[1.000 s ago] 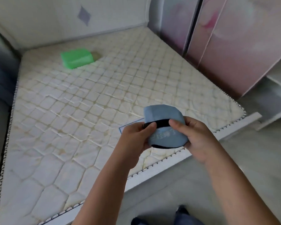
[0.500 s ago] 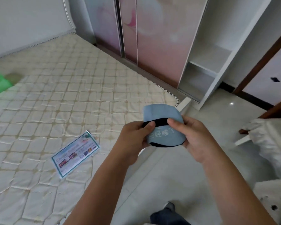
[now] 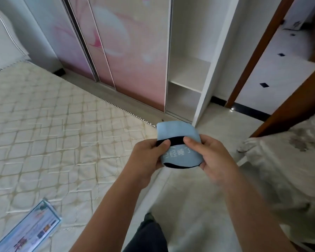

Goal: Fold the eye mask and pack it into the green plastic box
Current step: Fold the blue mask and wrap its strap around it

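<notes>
Both hands — left hand and right hand — pinched the folded pale-blue fabric eye mask by its black elastic strap, held level between them above the floor — the green box out of view.

The view swings right across the 3 pictures. The green box, on the mattress 1 second ago and only a sliver at the left edge half a second ago, is now out of sight. The printed card slides to the bottom-left corner. The wardrobe doors, open shelf and brown door frame now fill the upper picture, and the rumpled pale cloth on the right shows more fully.
</notes>
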The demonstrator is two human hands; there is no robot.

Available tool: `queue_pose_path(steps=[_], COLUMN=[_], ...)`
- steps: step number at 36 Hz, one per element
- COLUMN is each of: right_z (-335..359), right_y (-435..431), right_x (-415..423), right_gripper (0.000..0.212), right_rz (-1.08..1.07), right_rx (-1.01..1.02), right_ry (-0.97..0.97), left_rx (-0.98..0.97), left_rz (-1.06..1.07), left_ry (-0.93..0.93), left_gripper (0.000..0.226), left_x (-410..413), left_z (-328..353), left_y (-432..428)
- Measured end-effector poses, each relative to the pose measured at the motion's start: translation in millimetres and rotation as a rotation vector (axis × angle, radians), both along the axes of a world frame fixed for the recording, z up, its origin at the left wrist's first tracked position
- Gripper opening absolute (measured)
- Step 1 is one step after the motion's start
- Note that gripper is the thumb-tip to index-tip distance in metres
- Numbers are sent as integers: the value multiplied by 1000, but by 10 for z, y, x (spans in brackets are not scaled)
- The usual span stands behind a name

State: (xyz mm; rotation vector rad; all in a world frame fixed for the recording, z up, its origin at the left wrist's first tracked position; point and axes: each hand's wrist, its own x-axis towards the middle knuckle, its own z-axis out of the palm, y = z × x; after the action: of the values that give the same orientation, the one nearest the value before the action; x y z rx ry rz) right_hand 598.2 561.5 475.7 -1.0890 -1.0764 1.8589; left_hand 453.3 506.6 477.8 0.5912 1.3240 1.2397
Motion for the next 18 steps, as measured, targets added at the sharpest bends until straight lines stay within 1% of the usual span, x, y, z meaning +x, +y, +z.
queue_pose_path(steps=[5, 8, 13, 18], right_z=[-51, -28, 112, 139], right_y=[651, 1133, 1869, 2484], right_x=[-171, -354, -645, -798], right_gripper=[13, 8, 7, 4], right_rz=[-30, -24, 11, 11], right_rx=[15, 36, 46, 49], right_ry=[-33, -58, -33, -56], left_rx=[-6, 6, 31, 27], left_rz=[-27, -27, -23, -24], left_ry=[-19, -30, -45, -31], left_gripper=[14, 14, 15, 19], left_x=[-167, -341, -647, -798], left_z=[-57, -46, 49, 67], left_y=[677, 1152, 1887, 2488])
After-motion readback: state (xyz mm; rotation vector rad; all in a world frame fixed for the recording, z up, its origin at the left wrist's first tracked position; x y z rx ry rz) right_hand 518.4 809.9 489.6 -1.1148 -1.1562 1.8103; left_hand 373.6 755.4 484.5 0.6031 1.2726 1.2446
